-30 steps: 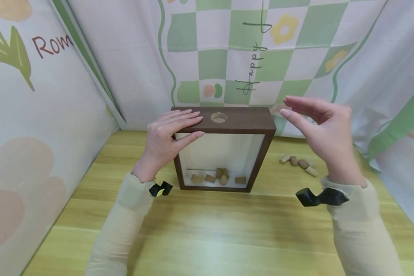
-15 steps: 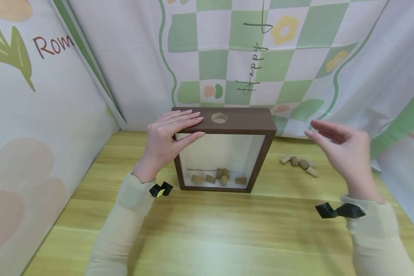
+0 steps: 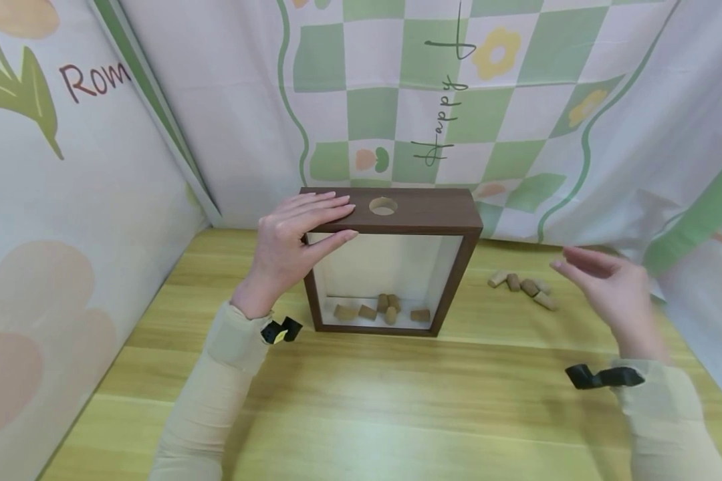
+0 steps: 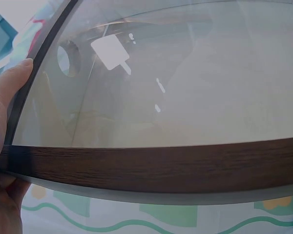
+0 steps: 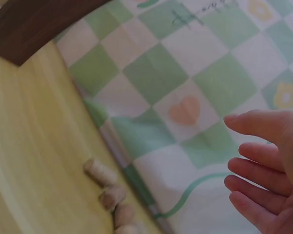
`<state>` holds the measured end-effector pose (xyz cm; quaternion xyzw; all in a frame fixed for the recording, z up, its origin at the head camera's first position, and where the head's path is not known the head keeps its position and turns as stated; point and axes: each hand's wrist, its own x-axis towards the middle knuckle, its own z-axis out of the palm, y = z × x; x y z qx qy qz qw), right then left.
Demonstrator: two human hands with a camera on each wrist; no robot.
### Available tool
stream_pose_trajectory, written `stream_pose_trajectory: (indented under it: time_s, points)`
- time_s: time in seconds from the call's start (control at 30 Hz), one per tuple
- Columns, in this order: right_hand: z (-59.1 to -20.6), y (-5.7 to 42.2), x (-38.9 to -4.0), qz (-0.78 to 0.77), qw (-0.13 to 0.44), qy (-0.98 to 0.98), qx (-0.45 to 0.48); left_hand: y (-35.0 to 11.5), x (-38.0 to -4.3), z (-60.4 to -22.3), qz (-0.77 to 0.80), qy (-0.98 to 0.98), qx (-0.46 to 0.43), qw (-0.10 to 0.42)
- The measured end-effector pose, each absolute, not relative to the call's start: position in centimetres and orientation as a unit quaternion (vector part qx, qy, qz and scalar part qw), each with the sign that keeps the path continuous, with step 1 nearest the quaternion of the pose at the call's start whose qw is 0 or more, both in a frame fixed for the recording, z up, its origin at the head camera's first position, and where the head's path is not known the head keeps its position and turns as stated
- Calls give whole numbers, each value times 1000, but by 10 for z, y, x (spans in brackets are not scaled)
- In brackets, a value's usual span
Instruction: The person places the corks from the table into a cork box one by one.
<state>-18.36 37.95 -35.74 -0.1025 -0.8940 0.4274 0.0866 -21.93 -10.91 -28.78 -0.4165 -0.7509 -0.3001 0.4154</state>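
A dark wooden box with a clear front (image 3: 391, 267) stands upright on the table, a round hole (image 3: 383, 206) in its top. My left hand (image 3: 295, 227) grips its top left corner, fingers across the top and thumb over the front edge. In the left wrist view that thumb (image 4: 14, 78) lies on the dark frame (image 4: 151, 168). Several small cork-like cylinders (image 3: 391, 314) lie inside on the box's floor. To the right of the box, several more corks (image 3: 528, 287) lie loose on the table. My right hand (image 3: 614, 294) hovers beside them, fingers apart and holding nothing.
The wooden table (image 3: 361, 401) extends in front of the box. Behind it hangs a green-and-white checked cloth (image 3: 373, 113), close to the box's back. Printed white cloth (image 3: 96, 234) bounds the left side, and more cloth hangs at the right.
My right hand has moved right and down, away from the box top and closer to the loose corks. My left hand and the box have stayed in place.
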Motion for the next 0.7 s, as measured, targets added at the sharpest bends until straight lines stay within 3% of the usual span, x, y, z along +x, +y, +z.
stream_pose_trajectory:
  time_s: [0.37,0.7]
  points:
    - [-416,411,-190,413,35,-905,-92,-109,-220,-288,-306,-749,-420,411]
    - [-440,416,-190,381,32,-921,-67,-109,-220,-288,-306,-748,-419,414]
